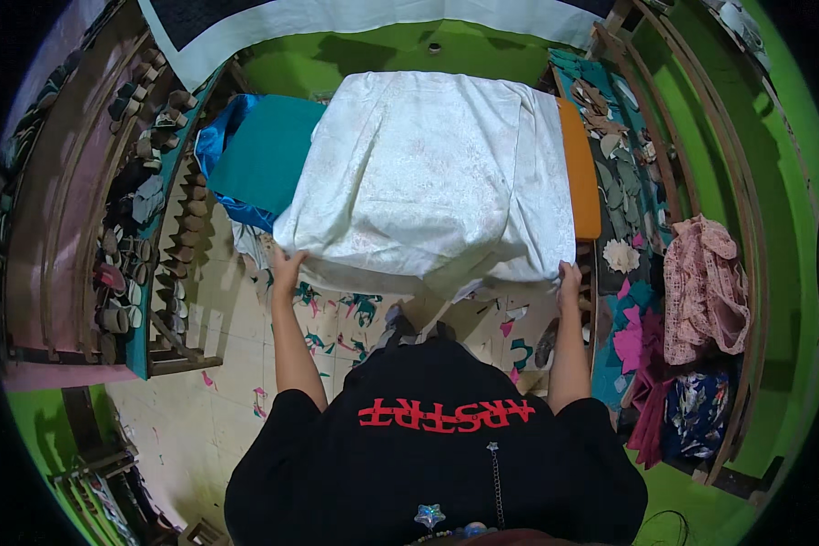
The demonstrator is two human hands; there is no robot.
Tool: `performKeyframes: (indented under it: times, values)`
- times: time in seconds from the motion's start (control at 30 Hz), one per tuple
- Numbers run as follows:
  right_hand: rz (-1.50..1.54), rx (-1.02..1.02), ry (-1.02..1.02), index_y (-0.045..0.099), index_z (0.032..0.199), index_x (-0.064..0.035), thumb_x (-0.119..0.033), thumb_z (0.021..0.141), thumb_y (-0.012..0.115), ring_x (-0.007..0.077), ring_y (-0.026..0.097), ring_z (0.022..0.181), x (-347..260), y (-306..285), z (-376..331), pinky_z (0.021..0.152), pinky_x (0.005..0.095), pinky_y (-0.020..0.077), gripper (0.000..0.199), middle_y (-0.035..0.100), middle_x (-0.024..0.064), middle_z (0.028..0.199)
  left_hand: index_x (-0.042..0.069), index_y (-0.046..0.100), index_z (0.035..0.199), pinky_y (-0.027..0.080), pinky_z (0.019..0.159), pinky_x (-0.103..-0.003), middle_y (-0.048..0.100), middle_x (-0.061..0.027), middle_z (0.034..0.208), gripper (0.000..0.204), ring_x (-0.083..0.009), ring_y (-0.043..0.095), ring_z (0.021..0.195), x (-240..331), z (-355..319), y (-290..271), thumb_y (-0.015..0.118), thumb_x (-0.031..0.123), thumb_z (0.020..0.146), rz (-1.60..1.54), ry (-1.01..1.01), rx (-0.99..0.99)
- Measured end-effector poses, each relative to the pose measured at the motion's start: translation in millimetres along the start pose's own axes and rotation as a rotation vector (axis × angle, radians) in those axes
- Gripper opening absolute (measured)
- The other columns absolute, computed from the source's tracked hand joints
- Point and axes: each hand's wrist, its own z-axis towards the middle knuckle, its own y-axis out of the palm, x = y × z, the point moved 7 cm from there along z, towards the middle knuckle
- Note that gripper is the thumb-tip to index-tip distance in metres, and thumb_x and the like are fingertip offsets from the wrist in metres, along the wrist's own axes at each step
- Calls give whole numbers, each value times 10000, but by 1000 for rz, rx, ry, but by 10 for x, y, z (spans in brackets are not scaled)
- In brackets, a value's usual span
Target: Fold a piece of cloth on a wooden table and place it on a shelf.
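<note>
A large white patterned cloth (428, 164) lies spread over a table in front of me, with folds running down its right side and its near edge hanging loose. My left hand (288, 264) is closed on the cloth's near left corner. At the near right corner, my right hand (570, 276) grips the same cloth. Left of it, a teal fabric piece (266, 150) rests over shiny blue fabric (211, 136). An orange surface (579, 168) shows along the cloth's right edge. Most of the table under the cloth is hidden.
Shelves with several shoes (141, 255) stand at the left. The right-hand rack carries fabric scraps (621, 182), pink ruffled fabric (705, 291) and dark floral fabric (698, 414). Teal and pink scraps (359, 308) litter the tiled floor (200, 428). A green wall (382, 56) is behind the table.
</note>
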Motion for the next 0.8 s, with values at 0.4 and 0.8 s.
performKeyframes:
  times: [0.4,0.8]
  values:
    - [-646,-301,102,566,926,14,-189,650,657,156,538,701,103,-180,-127,656,279,421,354,579,52,823,-94,551,872,440,674,-317,590,-191,801,537,-254,571,735,-495,-301,24,714,304,549,464,-225,-19]
    - [-340,-911,-131,539,878,23,-354,772,524,142,499,670,-891,2348,-1122,609,277,399,392,557,62,755,-92,383,1072,255,934,-407,324,-284,1118,590,-441,253,1105,638,-1146,2063,608,127,571,415,450,-265]
